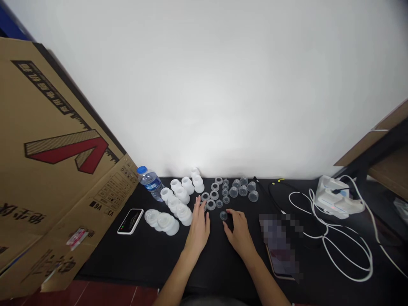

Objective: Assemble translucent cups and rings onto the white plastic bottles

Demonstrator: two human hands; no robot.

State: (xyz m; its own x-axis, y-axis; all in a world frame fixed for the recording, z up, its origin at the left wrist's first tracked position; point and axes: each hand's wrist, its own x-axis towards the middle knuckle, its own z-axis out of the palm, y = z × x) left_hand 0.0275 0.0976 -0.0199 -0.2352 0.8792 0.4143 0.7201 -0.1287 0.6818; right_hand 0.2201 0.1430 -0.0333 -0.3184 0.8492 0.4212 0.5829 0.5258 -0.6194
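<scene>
Thumb and forefinger apart, my right hand (239, 233) flanks a clear disc (223, 216) on black tabletop (146, 257), hold uncertain; my spread left hand (199, 223) partly hides a clear ring (205, 208); carton (63, 174) reads "V6."

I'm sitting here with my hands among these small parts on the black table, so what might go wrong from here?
The clear disc lies right at the right hand, so a slight slip could flick it away. The left hand is close beside the white pieces, and a sideways move might knock some over. The right forearm runs alongside the phone and could nudge it.
</scene>
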